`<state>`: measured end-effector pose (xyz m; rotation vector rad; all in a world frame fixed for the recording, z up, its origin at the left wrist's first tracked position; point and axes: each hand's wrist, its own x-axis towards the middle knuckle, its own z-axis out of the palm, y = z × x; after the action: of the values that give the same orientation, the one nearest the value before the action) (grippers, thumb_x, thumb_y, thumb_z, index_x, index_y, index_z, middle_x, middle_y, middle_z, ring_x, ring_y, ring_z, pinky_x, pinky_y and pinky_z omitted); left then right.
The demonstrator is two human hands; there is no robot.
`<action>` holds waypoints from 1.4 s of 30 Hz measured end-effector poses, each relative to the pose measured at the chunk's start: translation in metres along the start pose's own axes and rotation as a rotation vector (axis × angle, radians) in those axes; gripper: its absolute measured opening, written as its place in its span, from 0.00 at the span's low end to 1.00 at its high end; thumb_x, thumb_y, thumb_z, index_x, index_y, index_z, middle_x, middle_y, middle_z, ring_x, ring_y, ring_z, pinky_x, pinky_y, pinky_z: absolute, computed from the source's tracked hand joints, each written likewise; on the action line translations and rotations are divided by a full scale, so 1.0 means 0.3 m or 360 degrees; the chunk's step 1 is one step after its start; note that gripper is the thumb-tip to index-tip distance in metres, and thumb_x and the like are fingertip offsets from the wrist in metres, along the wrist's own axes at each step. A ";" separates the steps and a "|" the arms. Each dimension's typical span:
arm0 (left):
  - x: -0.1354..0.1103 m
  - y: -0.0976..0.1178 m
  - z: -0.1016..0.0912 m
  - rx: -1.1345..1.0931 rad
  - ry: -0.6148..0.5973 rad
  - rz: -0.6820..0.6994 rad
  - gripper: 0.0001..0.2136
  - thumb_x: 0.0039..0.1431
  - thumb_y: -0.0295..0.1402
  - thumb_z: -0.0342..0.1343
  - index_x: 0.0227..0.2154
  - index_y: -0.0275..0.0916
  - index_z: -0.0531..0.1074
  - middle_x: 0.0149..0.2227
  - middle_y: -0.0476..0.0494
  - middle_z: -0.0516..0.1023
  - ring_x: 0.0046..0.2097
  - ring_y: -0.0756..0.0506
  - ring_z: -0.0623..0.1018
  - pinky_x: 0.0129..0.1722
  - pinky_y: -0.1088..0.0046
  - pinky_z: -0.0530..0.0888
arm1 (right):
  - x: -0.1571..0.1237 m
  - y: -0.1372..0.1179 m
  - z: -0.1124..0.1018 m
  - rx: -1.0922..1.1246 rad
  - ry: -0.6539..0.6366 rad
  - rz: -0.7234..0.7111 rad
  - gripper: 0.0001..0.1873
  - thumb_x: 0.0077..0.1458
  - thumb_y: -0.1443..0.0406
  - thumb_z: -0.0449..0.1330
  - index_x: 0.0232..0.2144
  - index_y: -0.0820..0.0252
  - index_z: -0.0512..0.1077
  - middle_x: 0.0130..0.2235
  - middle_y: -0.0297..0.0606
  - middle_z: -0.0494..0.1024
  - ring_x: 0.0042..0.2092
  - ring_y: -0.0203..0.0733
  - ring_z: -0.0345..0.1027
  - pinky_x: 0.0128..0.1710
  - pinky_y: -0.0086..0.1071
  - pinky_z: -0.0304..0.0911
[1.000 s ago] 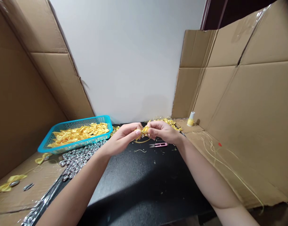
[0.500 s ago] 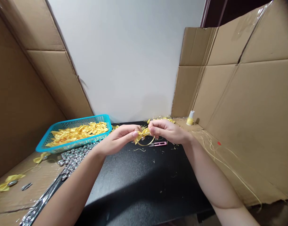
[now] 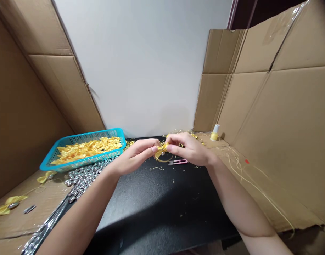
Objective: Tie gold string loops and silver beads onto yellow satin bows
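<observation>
A small yellow ribbon bow (image 3: 159,152) is held up over the black table, stretched between my two hands. My left hand (image 3: 141,152) pinches its left side between thumb and forefinger. On the other side, the thumb and fingers of my right hand (image 3: 185,147) close on the bow's right part. A thin yellow loop (image 3: 163,160) hangs below the bow, and a shiny silvery piece shows at its middle. Just beyond and below the right hand lie pink thread snips (image 3: 180,162) on the table.
A blue plastic basket (image 3: 42,165) full of yellow bows stands at left, beside a heap of silver beads (image 3: 84,177). Loose bows (image 3: 10,205) lie on the cardboard. A white-capped bottle (image 3: 214,134) and pale cords (image 3: 254,180) are at right. Cardboard walls (image 3: 284,124) enclose both sides.
My right hand has shifted slightly left, closer to my left hand, and its thumb now lies over the bow's right part. The left hand has barely moved.
</observation>
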<state>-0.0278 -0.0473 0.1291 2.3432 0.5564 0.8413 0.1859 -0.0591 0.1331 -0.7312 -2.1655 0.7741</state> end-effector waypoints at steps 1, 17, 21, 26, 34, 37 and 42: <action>0.000 -0.001 0.001 0.0032 0.0023 -0.0003 0.14 0.66 0.36 0.43 0.24 0.38 0.62 0.25 0.51 0.61 0.28 0.51 0.62 0.29 0.75 0.63 | -0.001 -0.002 -0.001 0.0023 -0.0029 -0.0029 0.11 0.58 0.60 0.51 0.28 0.61 0.66 0.25 0.30 0.62 0.28 0.33 0.54 0.29 0.30 0.51; 0.015 -0.028 0.037 0.0541 0.0584 0.0067 0.12 0.61 0.36 0.50 0.23 0.38 0.63 0.22 0.53 0.62 0.26 0.51 0.63 0.27 0.75 0.61 | 0.045 0.042 0.092 -0.0299 0.0579 -0.0092 0.12 0.58 0.64 0.51 0.23 0.60 0.64 0.22 0.29 0.63 0.26 0.32 0.54 0.28 0.29 0.51; 0.013 -0.027 0.031 0.0221 0.0512 -0.0061 0.13 0.62 0.39 0.50 0.25 0.37 0.65 0.24 0.51 0.64 0.27 0.51 0.64 0.28 0.75 0.62 | 0.035 0.045 0.058 -0.0106 0.0464 -0.0126 0.07 0.53 0.63 0.57 0.36 0.58 0.69 0.35 0.34 0.72 0.37 0.37 0.64 0.39 0.32 0.59; 0.011 -0.032 0.021 -0.0082 0.0406 -0.0126 0.13 0.62 0.40 0.50 0.26 0.37 0.66 0.25 0.51 0.65 0.29 0.51 0.65 0.29 0.75 0.63 | 0.046 0.064 0.052 0.0521 0.0337 0.0030 0.12 0.49 0.58 0.63 0.36 0.58 0.72 0.35 0.36 0.75 0.37 0.37 0.68 0.42 0.36 0.64; 0.012 -0.014 0.018 0.0430 0.0577 -0.0041 0.13 0.61 0.37 0.50 0.22 0.37 0.64 0.21 0.53 0.60 0.26 0.52 0.60 0.26 0.76 0.59 | 0.047 0.029 0.071 0.0671 0.0571 0.0259 0.16 0.40 0.56 0.69 0.24 0.61 0.72 0.24 0.32 0.73 0.28 0.33 0.66 0.32 0.32 0.65; 0.012 -0.012 0.018 0.0438 0.0602 -0.0034 0.13 0.61 0.37 0.50 0.23 0.37 0.64 0.22 0.53 0.61 0.26 0.52 0.61 0.26 0.76 0.59 | 0.048 0.030 0.074 0.0695 0.0585 0.0248 0.15 0.40 0.57 0.70 0.27 0.60 0.73 0.28 0.33 0.75 0.31 0.34 0.68 0.35 0.33 0.67; 0.012 -0.021 0.021 0.0296 0.0547 -0.0093 0.14 0.62 0.39 0.48 0.24 0.37 0.65 0.22 0.53 0.61 0.26 0.51 0.61 0.26 0.76 0.60 | 0.068 0.064 0.110 0.0935 0.0492 0.0219 0.18 0.36 0.58 0.72 0.31 0.59 0.74 0.32 0.34 0.79 0.36 0.37 0.72 0.44 0.36 0.70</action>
<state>-0.0221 -0.0430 0.1227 2.3446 0.8741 1.2212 0.1536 -0.0424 0.1097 -0.6375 -1.5107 1.2098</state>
